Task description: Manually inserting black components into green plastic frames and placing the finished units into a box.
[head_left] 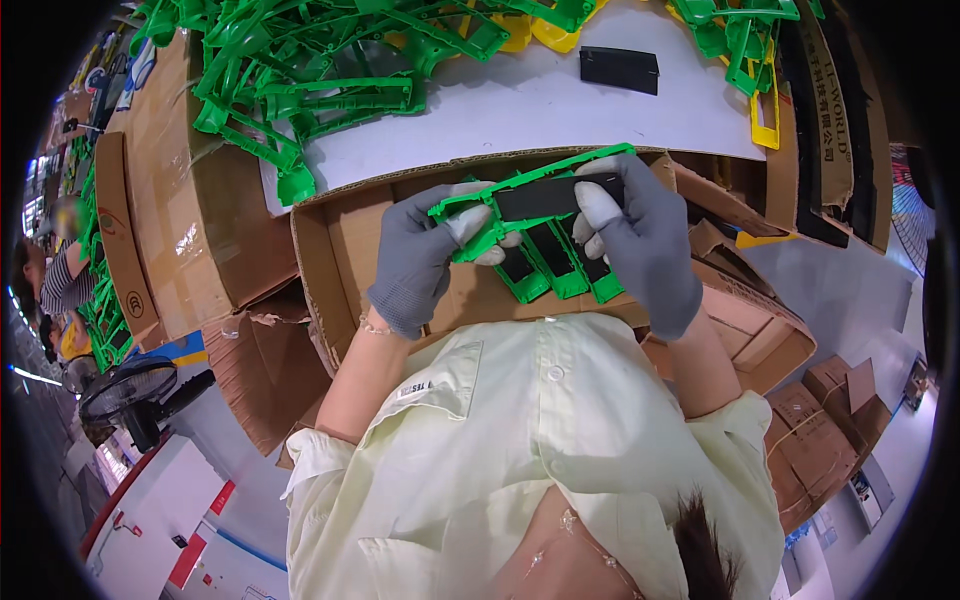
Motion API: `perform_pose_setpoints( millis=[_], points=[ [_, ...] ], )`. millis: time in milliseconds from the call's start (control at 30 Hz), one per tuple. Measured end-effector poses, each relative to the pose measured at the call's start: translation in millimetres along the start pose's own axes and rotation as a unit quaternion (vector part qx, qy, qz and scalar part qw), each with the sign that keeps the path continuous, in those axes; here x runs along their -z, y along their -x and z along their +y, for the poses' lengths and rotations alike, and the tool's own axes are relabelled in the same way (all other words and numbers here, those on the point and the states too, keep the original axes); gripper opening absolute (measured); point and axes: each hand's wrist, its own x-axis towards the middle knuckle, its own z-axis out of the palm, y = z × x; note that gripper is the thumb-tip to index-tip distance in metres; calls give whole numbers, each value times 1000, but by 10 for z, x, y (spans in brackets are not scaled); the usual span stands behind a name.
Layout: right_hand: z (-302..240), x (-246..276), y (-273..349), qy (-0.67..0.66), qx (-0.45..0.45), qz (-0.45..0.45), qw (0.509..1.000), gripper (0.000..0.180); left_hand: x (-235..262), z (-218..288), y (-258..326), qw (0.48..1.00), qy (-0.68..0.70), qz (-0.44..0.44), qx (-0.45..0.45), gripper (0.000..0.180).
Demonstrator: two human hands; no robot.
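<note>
My left hand (412, 255), in a grey glove with pale fingertips, grips the left end of a green plastic part (462, 207) between thumb and fingers. A flat black rectangular strip (535, 200) lies along that part's face. My right hand (652, 240), gloved alike, pinches the strip's right end against the green part with its thumb on top. Whether the strip is fixed to the part I cannot tell. Below the hands, several more green parts (567, 283) with black strips in them rest in an open cardboard box (350, 240).
Green plastic parts (340, 60) lie heaped on a white tabletop (500, 110), with yellow pieces (557, 36) among them. Another black strip (619, 70) lies there. Cardboard boxes (240, 220) flank me; a black fan (130, 392) and another person (65, 280) are at left.
</note>
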Motion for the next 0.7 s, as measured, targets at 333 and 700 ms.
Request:
perform_pose_setpoints(
  millis=[333,700],
  points=[
    [179,35,43,348,172,136,912,36,-105,75,47,993,-102,60,-2,24],
    [468,-34,81,195,48,-42,979,25,113,-11,139,986,-158,38,39,20]
  ],
)
